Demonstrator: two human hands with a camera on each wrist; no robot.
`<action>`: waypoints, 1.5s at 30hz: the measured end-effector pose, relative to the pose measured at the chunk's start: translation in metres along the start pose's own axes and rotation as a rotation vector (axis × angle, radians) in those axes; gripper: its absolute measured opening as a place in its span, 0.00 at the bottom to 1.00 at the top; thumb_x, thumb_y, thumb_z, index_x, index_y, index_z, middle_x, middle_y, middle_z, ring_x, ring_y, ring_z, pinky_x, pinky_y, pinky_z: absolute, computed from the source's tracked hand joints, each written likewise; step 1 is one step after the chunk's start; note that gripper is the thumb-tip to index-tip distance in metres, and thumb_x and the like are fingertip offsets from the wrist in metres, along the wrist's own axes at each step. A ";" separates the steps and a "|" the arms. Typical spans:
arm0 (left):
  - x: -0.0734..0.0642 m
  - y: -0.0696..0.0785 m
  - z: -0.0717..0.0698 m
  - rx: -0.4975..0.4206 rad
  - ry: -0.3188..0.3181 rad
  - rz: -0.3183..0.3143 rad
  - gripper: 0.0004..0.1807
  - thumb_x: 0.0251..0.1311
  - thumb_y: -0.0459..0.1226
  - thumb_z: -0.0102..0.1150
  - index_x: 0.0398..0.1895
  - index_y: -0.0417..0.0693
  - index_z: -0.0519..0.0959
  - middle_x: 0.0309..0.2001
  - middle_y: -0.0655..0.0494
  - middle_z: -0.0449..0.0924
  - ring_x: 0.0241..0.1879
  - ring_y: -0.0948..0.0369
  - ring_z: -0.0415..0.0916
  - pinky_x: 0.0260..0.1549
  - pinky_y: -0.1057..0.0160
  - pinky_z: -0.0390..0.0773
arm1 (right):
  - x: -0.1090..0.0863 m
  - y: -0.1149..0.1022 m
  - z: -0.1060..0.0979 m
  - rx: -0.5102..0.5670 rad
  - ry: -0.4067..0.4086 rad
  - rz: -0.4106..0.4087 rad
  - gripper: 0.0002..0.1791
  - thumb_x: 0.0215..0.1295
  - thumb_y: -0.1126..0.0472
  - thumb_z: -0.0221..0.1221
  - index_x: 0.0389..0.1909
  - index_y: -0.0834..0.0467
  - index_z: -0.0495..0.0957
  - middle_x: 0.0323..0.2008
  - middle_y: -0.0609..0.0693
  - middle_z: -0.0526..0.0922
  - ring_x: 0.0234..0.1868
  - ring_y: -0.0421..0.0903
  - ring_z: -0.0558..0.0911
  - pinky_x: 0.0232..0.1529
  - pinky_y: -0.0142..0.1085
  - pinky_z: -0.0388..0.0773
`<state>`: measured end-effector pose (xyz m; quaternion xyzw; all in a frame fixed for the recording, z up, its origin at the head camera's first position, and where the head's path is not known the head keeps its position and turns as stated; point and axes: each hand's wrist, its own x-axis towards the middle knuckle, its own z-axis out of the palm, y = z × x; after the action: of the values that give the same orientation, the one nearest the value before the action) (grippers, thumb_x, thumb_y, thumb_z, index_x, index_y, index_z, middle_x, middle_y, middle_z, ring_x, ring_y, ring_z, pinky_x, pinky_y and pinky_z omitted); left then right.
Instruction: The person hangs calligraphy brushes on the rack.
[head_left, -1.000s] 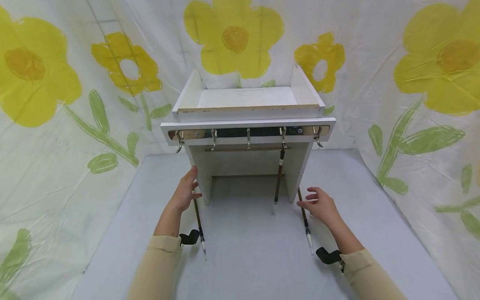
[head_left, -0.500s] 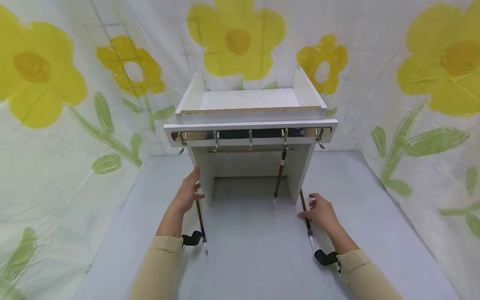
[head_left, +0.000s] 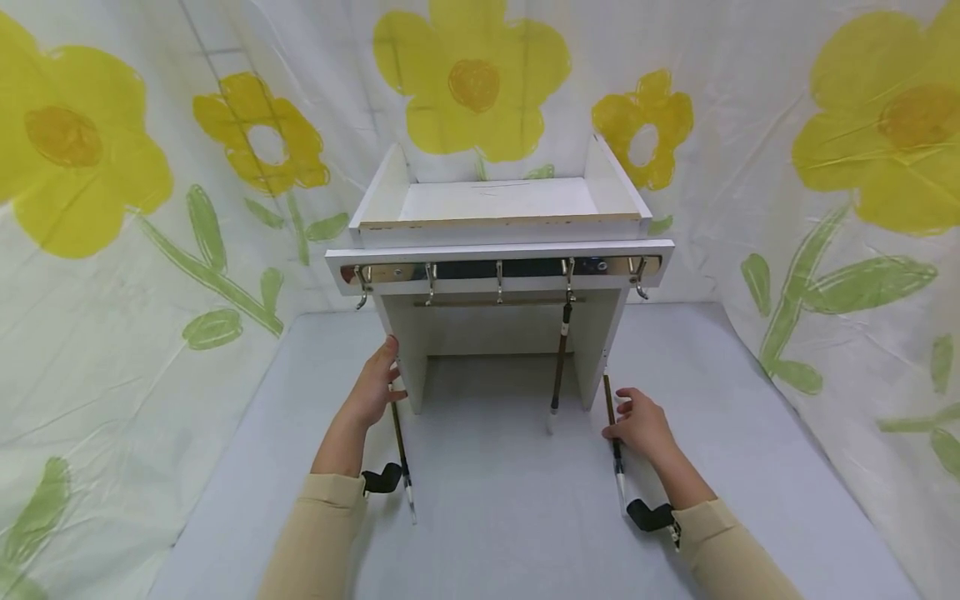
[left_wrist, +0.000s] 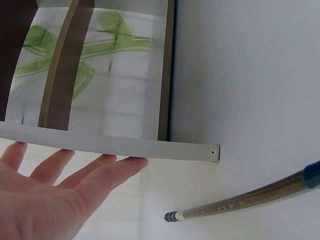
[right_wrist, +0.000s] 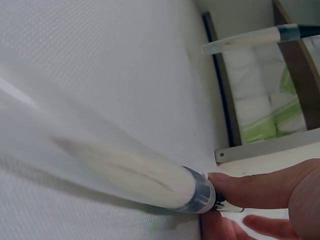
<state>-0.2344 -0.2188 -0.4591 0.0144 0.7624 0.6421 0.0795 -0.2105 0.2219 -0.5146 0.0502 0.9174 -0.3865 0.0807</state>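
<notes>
Evidently, thumb and curled fingers of the right hand [head_left: 643, 427] pinch 1 brush [head_left: 617, 461] lying on the table [head_left: 495, 500] at lower right of the head view, while the left hand [head_left: 369, 387], fingers nearly straight, rests against the rack [head_left: 408, 333] left of centre. A loose pinch could let the round handle roll away, and too hard a push could jolt the hanging brush [head_left: 560, 358] off its hook [head_left: 568, 275]. Since 1.0 s ago, the right hand has dropped lower along its brush.
</notes>
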 end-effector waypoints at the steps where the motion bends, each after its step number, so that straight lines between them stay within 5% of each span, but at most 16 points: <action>1: 0.000 0.000 0.000 0.001 0.000 0.000 0.45 0.72 0.69 0.25 0.83 0.55 0.42 0.81 0.43 0.42 0.78 0.36 0.46 0.62 0.29 0.66 | 0.000 0.000 -0.001 0.007 -0.002 0.004 0.41 0.52 0.67 0.74 0.66 0.69 0.66 0.51 0.68 0.79 0.45 0.58 0.80 0.43 0.48 0.82; 16: -0.002 0.002 0.002 -0.026 -0.002 -0.017 0.43 0.72 0.68 0.23 0.83 0.57 0.40 0.82 0.45 0.40 0.78 0.37 0.45 0.64 0.29 0.64 | 0.000 0.004 -0.007 0.090 0.001 0.009 0.41 0.56 0.72 0.66 0.71 0.66 0.62 0.56 0.69 0.78 0.55 0.62 0.80 0.45 0.48 0.84; 26: -0.004 0.003 0.002 -0.027 -0.011 -0.011 0.42 0.73 0.67 0.22 0.83 0.57 0.39 0.81 0.44 0.40 0.78 0.37 0.44 0.64 0.28 0.63 | -0.001 0.002 -0.013 0.199 0.003 0.006 0.41 0.58 0.78 0.56 0.74 0.69 0.57 0.54 0.71 0.75 0.48 0.57 0.80 0.33 0.37 0.86; 35: -0.005 0.004 0.003 -0.005 -0.008 -0.012 0.46 0.71 0.69 0.22 0.83 0.56 0.38 0.82 0.43 0.39 0.78 0.36 0.44 0.65 0.29 0.63 | -0.008 -0.008 -0.020 0.318 -0.049 -0.010 0.33 0.63 0.80 0.50 0.71 0.76 0.59 0.55 0.73 0.73 0.47 0.58 0.80 0.38 0.38 0.87; 45: -0.004 0.005 0.003 -0.032 -0.020 -0.021 0.44 0.72 0.68 0.22 0.83 0.56 0.38 0.82 0.45 0.37 0.79 0.37 0.42 0.65 0.29 0.62 | -0.015 -0.018 -0.027 0.366 0.015 -0.054 0.29 0.71 0.74 0.51 0.72 0.71 0.57 0.56 0.72 0.78 0.54 0.64 0.83 0.46 0.43 0.87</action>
<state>-0.2309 -0.2158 -0.4539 0.0113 0.7514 0.6530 0.0942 -0.2012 0.2282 -0.4807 0.0420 0.8333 -0.5486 0.0529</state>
